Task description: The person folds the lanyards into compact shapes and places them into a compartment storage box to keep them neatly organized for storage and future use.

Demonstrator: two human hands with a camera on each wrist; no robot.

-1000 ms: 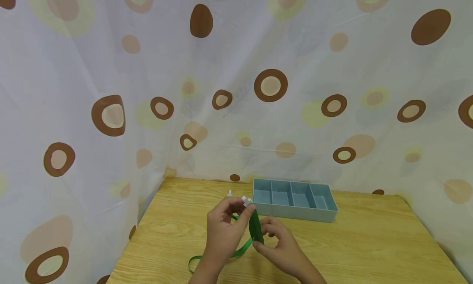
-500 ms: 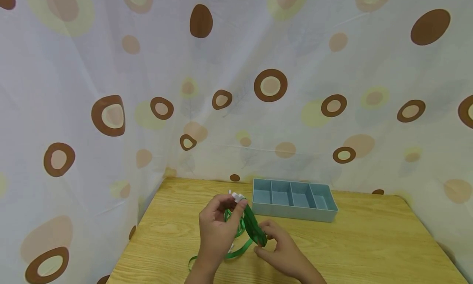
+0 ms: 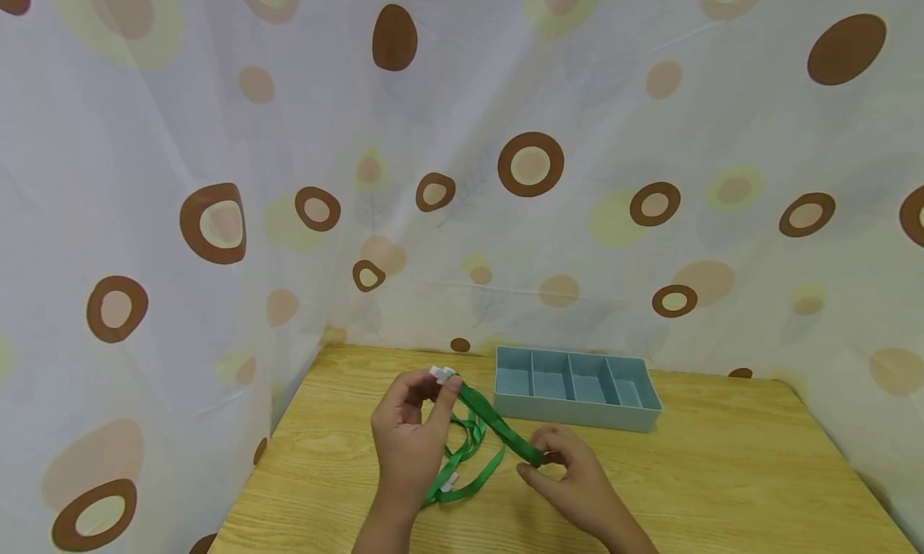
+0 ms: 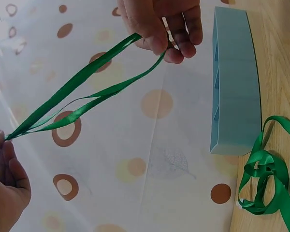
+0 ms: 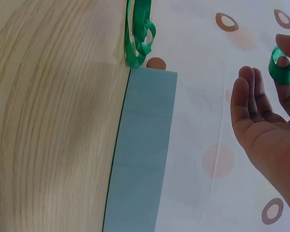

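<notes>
A green ribbon loop (image 3: 494, 416) stretches slantwise between the two hands. At its upper end my left hand (image 3: 411, 426) pinches it between thumb and fingertips, with a small white piece (image 3: 442, 374) sticking out above them. The lower bend is held by my right hand (image 3: 573, 486), its thumb and index finger on the band and the other fingers loosely bent. In the left wrist view the loop's separate strands (image 4: 82, 77) spread apart. More green ribbon (image 4: 280, 181) lies curled on the wooden table, beneath the hands, with another white piece (image 3: 449, 482) beside it.
A blue-grey tray (image 3: 577, 411) with several compartments stands at the back of the wooden table (image 3: 707, 490), just beyond the hands. Behind the table hangs a pale curtain (image 3: 599, 113) printed with brown and yellow spots.
My hands have drawn apart, left hand up and to the left, right hand to the right. The ribbon loop between them has gone from bunched and near upright to stretched and slanting.
</notes>
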